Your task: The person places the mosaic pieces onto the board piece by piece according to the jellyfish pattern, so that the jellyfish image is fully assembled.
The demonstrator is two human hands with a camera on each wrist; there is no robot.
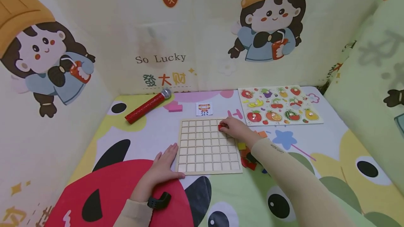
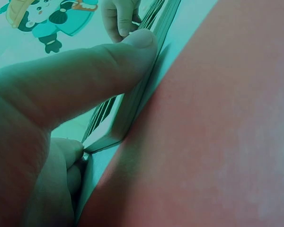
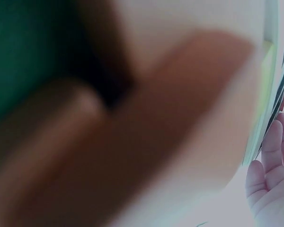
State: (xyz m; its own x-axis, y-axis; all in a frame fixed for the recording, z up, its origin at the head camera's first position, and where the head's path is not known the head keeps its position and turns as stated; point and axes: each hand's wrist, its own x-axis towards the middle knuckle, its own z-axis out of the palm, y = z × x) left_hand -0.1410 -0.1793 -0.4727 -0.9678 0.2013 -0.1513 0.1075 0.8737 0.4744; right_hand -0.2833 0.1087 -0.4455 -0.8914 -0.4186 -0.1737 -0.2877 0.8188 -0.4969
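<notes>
A square wooden board (image 1: 208, 173) with a raised grid lies in front of me. My left hand (image 1: 161, 168) rests at its near left corner, fingers extended along the left side and thumb by the near edge. The left wrist view shows the thumb (image 2: 99, 71) right against the board's side (image 2: 111, 125). My right hand (image 1: 235, 128) reaches over the far right part of the grid and pinches a small red piece (image 1: 220, 128) between its fingertips. Large blurred shapes hide most of the right wrist view.
Loose colored pieces (image 1: 251, 166) lie right of the board, partly under the right forearm, with a yellow piece (image 1: 241, 146) by the edge. Beyond it are a pattern card (image 1: 204, 109), pink pieces (image 1: 175, 108), a red microphone (image 1: 146, 108) and a fruit puzzle board (image 1: 301, 122).
</notes>
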